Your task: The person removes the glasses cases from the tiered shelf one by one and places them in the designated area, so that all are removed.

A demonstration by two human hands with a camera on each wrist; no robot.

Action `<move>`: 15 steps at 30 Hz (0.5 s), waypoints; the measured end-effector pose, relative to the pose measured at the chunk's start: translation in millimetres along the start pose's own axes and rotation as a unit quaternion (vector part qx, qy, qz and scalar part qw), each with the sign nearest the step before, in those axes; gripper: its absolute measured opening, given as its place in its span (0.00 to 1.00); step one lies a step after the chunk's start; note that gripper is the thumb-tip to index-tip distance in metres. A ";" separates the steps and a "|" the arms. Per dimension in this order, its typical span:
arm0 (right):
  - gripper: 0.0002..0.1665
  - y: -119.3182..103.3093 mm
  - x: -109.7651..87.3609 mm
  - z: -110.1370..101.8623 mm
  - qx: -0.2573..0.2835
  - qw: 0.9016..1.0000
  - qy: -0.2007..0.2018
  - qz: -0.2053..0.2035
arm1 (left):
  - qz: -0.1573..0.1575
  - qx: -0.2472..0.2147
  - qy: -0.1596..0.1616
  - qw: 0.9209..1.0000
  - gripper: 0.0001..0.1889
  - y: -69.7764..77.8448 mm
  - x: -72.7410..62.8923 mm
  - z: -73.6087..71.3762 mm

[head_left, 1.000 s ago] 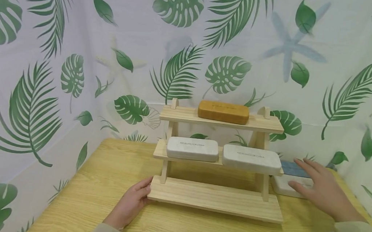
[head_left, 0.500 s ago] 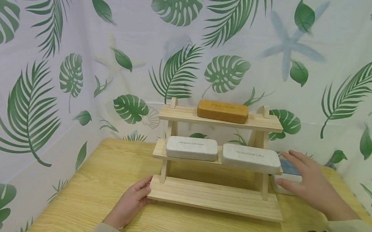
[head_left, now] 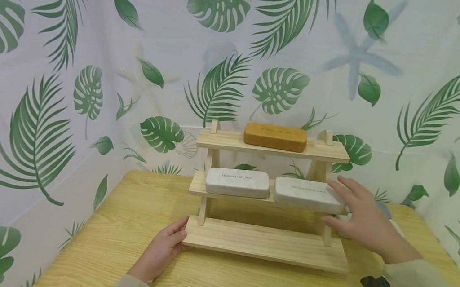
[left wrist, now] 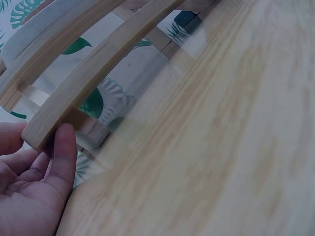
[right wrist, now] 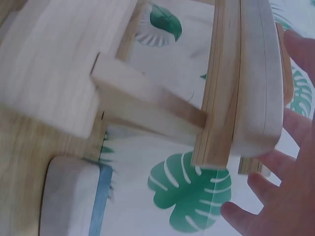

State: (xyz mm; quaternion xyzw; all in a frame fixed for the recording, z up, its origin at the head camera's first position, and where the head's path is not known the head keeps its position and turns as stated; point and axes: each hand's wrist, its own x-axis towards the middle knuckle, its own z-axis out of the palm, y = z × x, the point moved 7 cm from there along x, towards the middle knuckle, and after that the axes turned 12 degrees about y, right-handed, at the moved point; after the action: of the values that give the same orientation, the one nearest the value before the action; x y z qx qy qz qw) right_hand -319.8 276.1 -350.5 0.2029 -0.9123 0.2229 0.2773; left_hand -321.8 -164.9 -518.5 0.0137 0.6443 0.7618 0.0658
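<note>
The right white eyeglass case (head_left: 305,194) lies flat on the middle board (head_left: 198,186) of a three-tier wooden display stand (head_left: 262,245), near that board's right end. The right hand (head_left: 369,224) is beside its right end, fingers spread and thumb lower and well apart from them, so the grasp is wide and nothing is held; whether a fingertip touches the case, I cannot tell. The left hand (head_left: 160,250) grips the left end of the stand's bottom board, thumb and fingers closed about the wood.

The left white eyeglass case (head_left: 237,183) lies on the same middle board, with a narrow gap between the two. An orange eyeglass case (head_left: 275,137) rests on the top board (head_left: 222,141). On the desk (head_left: 135,208), beyond the stand's right side, lie another white case (right wrist: 69,196) and a blue case (right wrist: 101,196), partly hidden by the right hand in the head view.

The right white case looks light and stiff, with a smooth shell that would probably slide easily on bare wood. Its rounded edges offer little to hook; a thumb on the front long side and fingers on the back one, near the right end, seem the surest hold. A fine line along its side may be a lid seam, so the grip should span both halves.
</note>
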 end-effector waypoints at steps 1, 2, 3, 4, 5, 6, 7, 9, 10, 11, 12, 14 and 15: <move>0.54 -2.2 2.5 1.5 -0.005 1.000 0.000 -0.002 | 0.001 0.002 0.001 1.000 0.31 0.4 0.2 0.1; 0.55 -3.8 5.0 3.6 -0.010 1.000 -0.001 -0.004 | 0.002 0.003 0.001 1.000 0.30 0.6 0.2 0.2; 0.55 -5.3 7.3 5.8 -0.015 1.000 -0.003 -0.005 | 0.004 0.004 0.000 1.000 0.30 0.8 0.3 0.4; 0.55 -6.5 9.7 8.4 -0.020 1.000 -0.005 -0.006 | 0.004 0.004 -0.001 1.000 0.30 0.8 0.3 0.4; 0.56 -7.8 11.7 10.9 -0.025 1.000 -0.008 -0.007 | 0.005 0.003 -0.002 1.000 0.30 0.8 0.4 0.4; 0.56 -8.9 13.6 13.8 -0.030 0.999 -0.010 -0.008 | 0.005 0.002 -0.003 1.000 0.30 0.8 0.4 0.6; 0.56 -10.1 15.6 16.2 -0.032 0.999 -0.013 -0.007 | 0.006 0.001 -0.004 1.000 0.30 1.0 0.3 0.6; 0.56 -12.4 18.5 20.3 -0.035 0.999 -0.017 -0.003 | 0.004 -0.002 -0.004 1.000 0.30 1.4 -0.1 0.7; 0.56 -13.5 19.6 22.1 -0.036 0.999 -0.018 -0.001 | 0.003 -0.003 -0.004 1.000 0.30 1.6 -0.2 0.7; 0.56 -14.5 20.3 23.4 -0.037 0.999 -0.020 0.001 | 0.002 -0.002 -0.004 1.000 0.31 1.9 -0.4 0.8; 0.56 -15.3 20.9 24.5 -0.040 0.999 -0.021 0.002 | 0.002 -0.003 -0.004 1.000 0.31 2.2 -0.5 1.0; 0.56 -16.2 20.9 26.0 -0.048 0.999 -0.024 0.005 | 0.000 -0.002 -0.004 1.000 0.31 2.5 -0.6 1.2; 0.57 -16.3 20.5 26.6 -0.053 0.998 -0.026 0.007 | 0.000 -0.002 -0.004 1.000 0.31 2.7 -0.5 1.4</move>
State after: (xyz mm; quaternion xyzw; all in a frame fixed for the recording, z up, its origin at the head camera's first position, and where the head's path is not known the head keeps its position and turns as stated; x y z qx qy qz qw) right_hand -338.4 243.9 -353.4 0.1873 -0.9312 0.1707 0.2619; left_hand -321.4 -164.1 -515.6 0.0165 0.6423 0.7632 0.0688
